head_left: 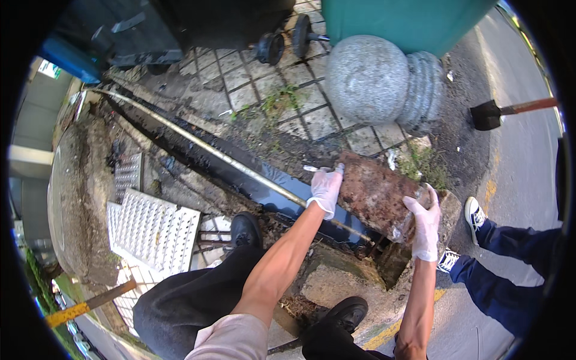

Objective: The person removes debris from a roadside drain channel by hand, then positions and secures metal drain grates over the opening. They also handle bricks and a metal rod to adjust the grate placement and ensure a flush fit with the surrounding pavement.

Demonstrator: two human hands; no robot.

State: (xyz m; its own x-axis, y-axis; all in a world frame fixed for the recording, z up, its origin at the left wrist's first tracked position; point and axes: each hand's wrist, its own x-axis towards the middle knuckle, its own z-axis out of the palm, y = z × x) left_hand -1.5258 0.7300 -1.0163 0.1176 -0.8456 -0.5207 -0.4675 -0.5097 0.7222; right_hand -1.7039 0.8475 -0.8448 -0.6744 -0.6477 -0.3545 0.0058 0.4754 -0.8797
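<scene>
- Closest in: right black shoe on the near side of the channel, left black shoe up by its near edge. Ground looks dirty and broken there; poor footing under load could cost balance.
- Left hand, thin whitish glove: fingers closed on the left edge of the brown slab.
- Right hand, same glove: fingers gripping the slab's right edge. Undersides hidden, so can't tell how deep either grip goes.
- Slab is tilted, between both hands, above the channel's right end. Looks rough and heavy. Risks: wet or crumbly edge slips, one side drops, fingers get pinched against the rim; a sharp edge could tear the gloves.
- Water channel runs under it, dark and wet. If the slab goes in, expect splash.
- Pale pole lies along the channel, right end near the slab. A falling slab could hit it and flip it.
- Left: perforated metal plates on the ground, overlapping. Trip hazard on a step back that way.
- Right: co-worker's sneaker near the slab side. Toes exposed if the right grip fails.
- Further out: spade, round-headed stone bollard, green bin. All well clear of the hands.
</scene>
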